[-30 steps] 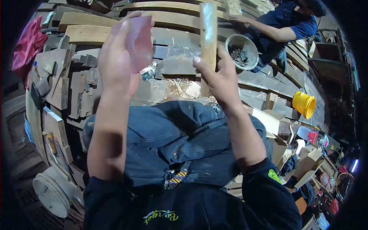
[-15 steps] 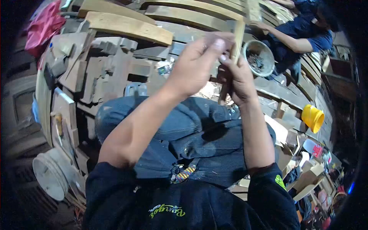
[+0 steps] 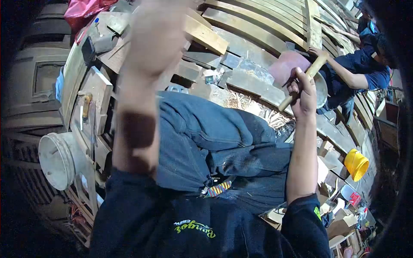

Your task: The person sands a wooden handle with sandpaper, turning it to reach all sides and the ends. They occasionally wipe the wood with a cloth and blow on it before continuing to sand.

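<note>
Right hand (image 3: 302,92) wrapped around wooden stick (image 3: 301,82) and pinching sandpaper sheet (image 3: 287,67) against it, raised clear of denim lap (image 3: 206,137); left hand (image 3: 157,38) lifted close, blurred, finger state impossible to tell; co-worker's arm (image 3: 344,73) beside metal bowl (image 3: 320,88).
</note>
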The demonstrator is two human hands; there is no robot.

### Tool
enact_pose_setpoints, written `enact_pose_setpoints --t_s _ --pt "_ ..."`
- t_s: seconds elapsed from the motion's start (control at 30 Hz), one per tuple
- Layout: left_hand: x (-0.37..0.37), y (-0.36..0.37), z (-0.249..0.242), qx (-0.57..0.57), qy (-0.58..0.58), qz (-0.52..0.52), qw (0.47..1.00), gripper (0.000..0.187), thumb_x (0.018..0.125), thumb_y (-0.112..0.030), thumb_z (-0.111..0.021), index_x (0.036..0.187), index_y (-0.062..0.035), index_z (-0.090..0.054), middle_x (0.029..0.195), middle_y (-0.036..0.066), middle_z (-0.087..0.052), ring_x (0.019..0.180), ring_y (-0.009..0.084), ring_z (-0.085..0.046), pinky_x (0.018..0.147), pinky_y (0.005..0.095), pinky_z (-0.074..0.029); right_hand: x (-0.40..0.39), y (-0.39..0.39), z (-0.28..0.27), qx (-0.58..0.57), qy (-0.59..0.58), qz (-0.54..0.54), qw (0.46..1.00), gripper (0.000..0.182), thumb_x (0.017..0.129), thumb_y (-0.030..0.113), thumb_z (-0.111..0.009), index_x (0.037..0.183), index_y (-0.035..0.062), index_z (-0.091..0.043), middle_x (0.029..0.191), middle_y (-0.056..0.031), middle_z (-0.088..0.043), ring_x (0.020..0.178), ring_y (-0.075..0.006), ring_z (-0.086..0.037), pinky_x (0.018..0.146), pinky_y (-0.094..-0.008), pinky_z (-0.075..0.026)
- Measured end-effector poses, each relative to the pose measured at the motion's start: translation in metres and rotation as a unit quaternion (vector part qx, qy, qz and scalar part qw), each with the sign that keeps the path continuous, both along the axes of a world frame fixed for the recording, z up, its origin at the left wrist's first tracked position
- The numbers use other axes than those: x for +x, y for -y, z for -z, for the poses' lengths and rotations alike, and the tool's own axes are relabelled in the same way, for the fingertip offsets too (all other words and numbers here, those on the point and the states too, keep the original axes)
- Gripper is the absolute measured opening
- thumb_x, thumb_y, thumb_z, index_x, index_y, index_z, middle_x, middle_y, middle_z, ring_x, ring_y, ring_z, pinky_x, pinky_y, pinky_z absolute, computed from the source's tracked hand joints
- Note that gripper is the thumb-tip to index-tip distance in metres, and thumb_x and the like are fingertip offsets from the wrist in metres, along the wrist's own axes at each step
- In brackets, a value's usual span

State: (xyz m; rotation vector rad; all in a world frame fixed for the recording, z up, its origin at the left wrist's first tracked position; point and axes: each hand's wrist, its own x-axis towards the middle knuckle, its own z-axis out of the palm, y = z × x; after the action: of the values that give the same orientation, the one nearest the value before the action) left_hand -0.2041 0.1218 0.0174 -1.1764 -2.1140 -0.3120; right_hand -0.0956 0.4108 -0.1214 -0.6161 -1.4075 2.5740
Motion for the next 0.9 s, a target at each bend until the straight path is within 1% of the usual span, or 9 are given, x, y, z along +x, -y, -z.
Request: enact_pose_setpoints --t_s 0.07,0.23,0.27,0.33,0.4,0.53,0.63,0.77,0.9 --pt "0.040 0.018 -0.043 0.309 0.355 0.020 0.882 0.052 0.103 -0.034 -0.033 0.135 0.0060 -0.045 0.130 0.022 -0.053 0.122 0.0315 -0.051 0.109 0.0413 -0.033 0.000 0.003 -0.004 -0.001 -0.007 0.018 1.000 0.015 0.088 0.015 -0.067 0.092 0.0060 -0.056 0.079 -0.0011 -0.061 0.051 -0.0053 -0.044 0.049 -0.0216 -0.037" --pt "0.091 0.109 0.033 -0.258 0.359 0.054 0.895 0.053 0.099 -0.040 -0.046 0.123 0.0067 -0.055 0.117 0.016 -0.063 0.114 0.0178 -0.056 0.100 0.0303 -0.040 -0.001 0.005 -0.006 0.006 -0.020 -0.003 1.000 0.020 0.083 0.012 -0.072 0.091 0.0047 -0.056 0.073 -0.0027 -0.058 0.050 -0.0088 -0.049 0.048 -0.0231 -0.041" --pt "0.109 0.122 0.039 -0.044 0.500 -0.062 0.863 0.055 0.099 -0.042 -0.042 0.118 0.0066 -0.058 0.110 0.017 -0.065 0.106 0.0173 -0.059 0.094 0.0302 -0.043 0.001 0.004 -0.004 -0.001 -0.024 -0.013 1.000 0.019 0.083 0.012 -0.072 0.091 0.0046 -0.056 0.073 -0.0030 -0.059 0.050 -0.0090 -0.049 0.047 -0.0233 -0.041" --pt "0.112 0.246 0.092 0.202 0.674 -0.404 0.584 0.066 0.101 -0.049 -0.030 0.100 0.0075 -0.066 0.085 0.018 -0.068 0.082 0.0179 -0.064 0.072 0.0317 -0.047 0.003 0.007 -0.009 0.021 -0.009 -0.002 1.000 0.014 0.087 0.014 -0.068 0.091 0.0045 -0.059 0.075 -0.0015 -0.059 0.051 -0.0073 -0.047 0.050 -0.0228 -0.040" --pt "0.138 0.255 0.081 -0.011 0.575 -0.449 0.684 0.066 0.102 -0.045 -0.027 0.100 0.0074 -0.066 0.085 0.015 -0.068 0.081 0.0220 -0.063 0.074 0.0368 -0.046 0.003 0.011 -0.013 0.016 -0.020 -0.009 1.000 0.014 0.087 0.014 -0.068 0.091 0.0050 -0.059 0.075 -0.0011 -0.060 0.051 -0.0071 -0.047 0.050 -0.0228 -0.040" --pt "0.159 0.119 0.070 0.282 0.509 -0.316 0.750 0.047 0.099 -0.034 -0.043 0.129 0.0019 -0.050 0.127 0.021 -0.056 0.117 0.0321 -0.054 0.101 0.0374 -0.039 0.002 0.016 -0.014 0.016 -0.031 -0.029 0.999 0.014 0.087 0.014 -0.068 0.093 0.0054 -0.059 0.076 -0.0013 -0.060 0.051 -0.0068 -0.047 0.049 -0.0218 -0.040" --pt "0.165 0.069 0.029 -0.077 0.300 -0.240 0.920 0.055 0.081 -0.026 -0.069 0.128 -0.0024 -0.053 0.132 0.020 -0.052 0.125 0.0331 -0.049 0.107 0.0421 -0.035 0.001 0.017 -0.010 0.034 -0.026 -0.020 0.999 0.018 0.083 0.013 -0.072 0.091 0.0029 -0.059 0.072 -0.0022 -0.061 0.051 -0.0076 -0.051 0.046 -0.0209 -0.041" --pt "0.169 0.057 0.014 -0.177 0.692 0.138 0.686 0.039 0.080 -0.024 -0.068 0.112 -0.0033 -0.062 0.117 0.016 -0.063 0.117 0.0360 -0.056 0.104 0.0476 -0.039 0.001 0.012 -0.013 0.016 -0.022 -0.022 0.999 0.022 0.081 0.013 -0.073 0.093 0.0030 -0.057 0.074 -0.0034 -0.060 0.051 -0.0082 -0.051 0.046 -0.0209 -0.041" --pt "0.128 0.079 0.027 -0.043 0.288 -0.204 0.935 0.046 0.082 -0.034 -0.065 0.113 -0.0009 -0.061 0.119 0.019 -0.061 0.121 0.0363 -0.052 0.106 0.0477 -0.035 0.003 0.010 -0.009 0.019 -0.014 -0.009 1.000 0.018 0.086 0.013 -0.068 0.098 0.0044 -0.056 0.080 -0.0026 -0.061 0.053 -0.0074 -0.049 0.050 -0.0211 -0.041"
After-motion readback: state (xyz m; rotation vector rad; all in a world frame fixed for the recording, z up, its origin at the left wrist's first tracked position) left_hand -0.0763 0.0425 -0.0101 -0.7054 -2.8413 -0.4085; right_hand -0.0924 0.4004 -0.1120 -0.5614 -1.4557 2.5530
